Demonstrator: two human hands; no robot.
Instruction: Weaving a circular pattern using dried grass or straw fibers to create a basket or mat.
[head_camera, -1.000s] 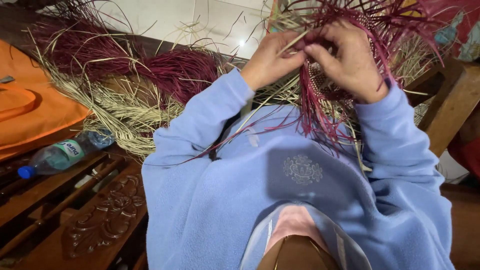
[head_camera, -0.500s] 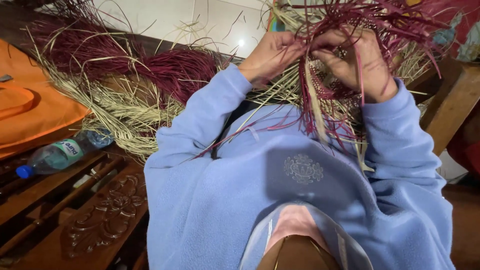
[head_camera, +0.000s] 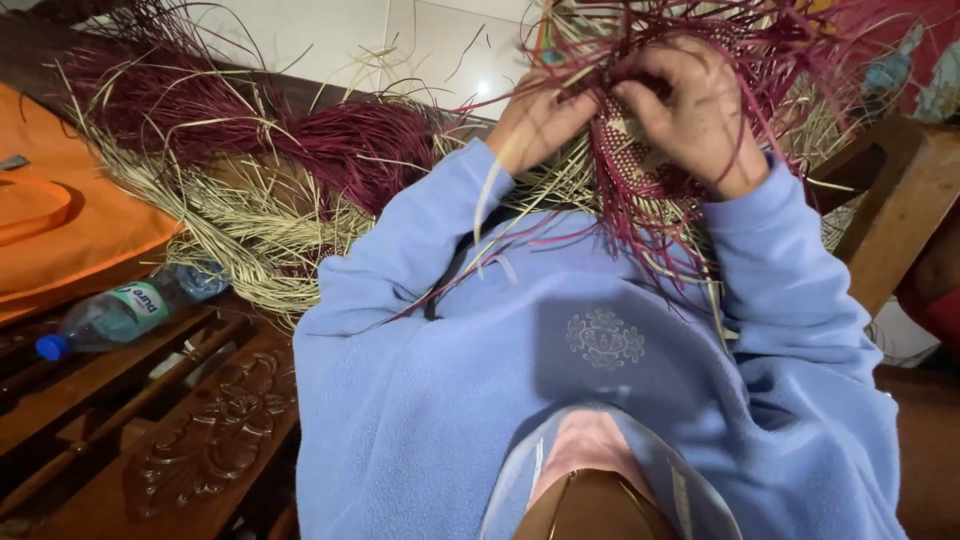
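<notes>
- Up at the top of the head view, above the lap, both hands meet on a piece of woven straw work (head_camera: 640, 150), part dark red and part pale, held in the air in front of the chest.
- Left hand (head_camera: 535, 125) is closed on the left edge of the weave, fingers curled round a few strands; a pale strand (head_camera: 487, 205) hangs down from it over the sleeve.
- Right hand (head_camera: 695, 110) is closed over the top right of the weave, fingertips pinching red strands at the place where the two hands come together.
- Loose red strands (head_camera: 655, 235) fan out of the weave on every side and fall onto the light blue sweater (head_camera: 500, 380).
- To the left, on the wooden bench, lies a big heap of straw: the red bundle (head_camera: 330, 145) on top, the pale bundle (head_camera: 240, 240) under it and toward the bench's near edge.
- A plastic water bottle (head_camera: 120, 315) with a blue cap lies on its side on the bench slats, just beside the pale bundle.
- An orange bag (head_camera: 70, 225) lies at the far left end of the bench.
- A carved wooden panel (head_camera: 215, 440) shows at the lower left.
- A wooden chair arm (head_camera: 895, 205) stands at the right, near the right sleeve.
</notes>
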